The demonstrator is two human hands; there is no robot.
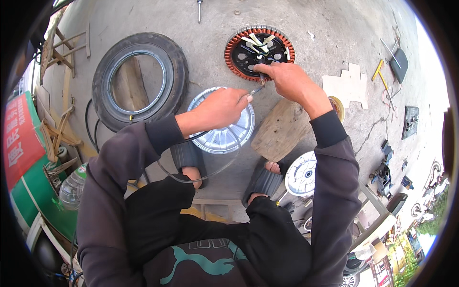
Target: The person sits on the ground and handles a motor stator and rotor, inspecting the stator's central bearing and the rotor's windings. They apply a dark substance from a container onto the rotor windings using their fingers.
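A motor stator [234, 60], ringed with red copper windings around a black centre, stands in front of my right hand [289, 83]. The right fingers are closed around the axle end at its middle; white sleeves and wires stick out of the black face. My left hand [220, 109] pinches a thin cable [256, 91] whose far end reaches toward the axle by my right fingers. A translucent grey tube [224, 169] loops down below the left hand. Under that hand lies a round silver motor cover [222, 138], partly hidden by the hand and wrist.
A tyre on a rim [103, 81] lies at left over a wooden block. Between my feet and the stator is a wooden board [282, 131]. Another silver cover [301, 174] sits by my right foot. Cardboard [346, 86], a yellow-handled tool [378, 71] and a screwdriver [199, 12] lie around.
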